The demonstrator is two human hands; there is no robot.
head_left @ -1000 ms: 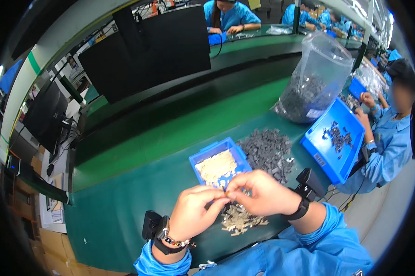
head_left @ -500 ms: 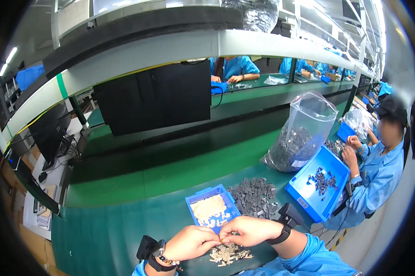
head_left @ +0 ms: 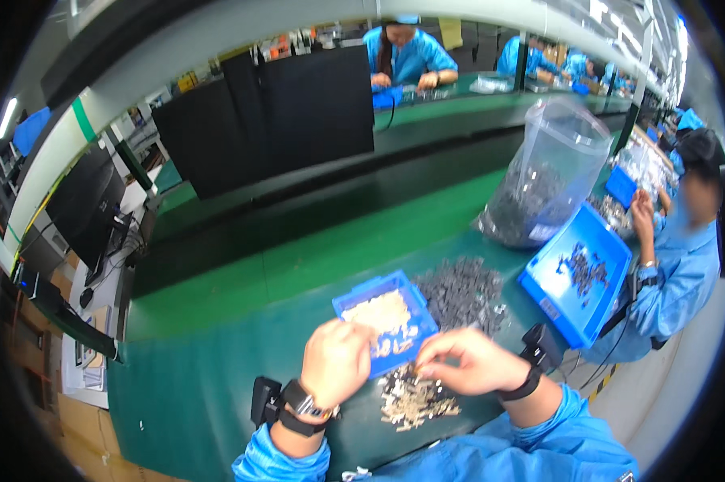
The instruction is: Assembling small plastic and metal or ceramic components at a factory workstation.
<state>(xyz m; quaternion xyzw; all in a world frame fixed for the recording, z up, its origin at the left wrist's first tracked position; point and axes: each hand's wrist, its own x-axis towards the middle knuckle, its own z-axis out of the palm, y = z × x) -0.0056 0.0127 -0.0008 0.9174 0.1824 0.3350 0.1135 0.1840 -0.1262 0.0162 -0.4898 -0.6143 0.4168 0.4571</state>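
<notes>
My left hand (head_left: 336, 363) is closed at the near left side of a small blue tray (head_left: 371, 286). Its fingertips are turned away, so whatever they hold is hidden. Flat beige pieces (head_left: 385, 312) lie in the tray, heaped at the far end and scattered nearer to me. To the right, my right hand (head_left: 477, 365) has thumb and forefinger pinched together by the tray's near right corner. Anything between those fingertips is too small to name. Just below it on the table lies a loose pile of small beige and dark strips (head_left: 415, 404).
A heap of small dark grey parts (head_left: 463, 293) lies right beside the tray. Behind it stands a clear plastic bag (head_left: 539, 189) of dark parts. A larger blue bin (head_left: 551, 283) sits tilted at the right, near a co-worker (head_left: 676, 265). A black panel (head_left: 266, 120) stands at the back.
My hands, earlier touching over the beige pile, have come apart. The left is now beside the tray, the right above the pile's edge. The whole view has also shifted.
</notes>
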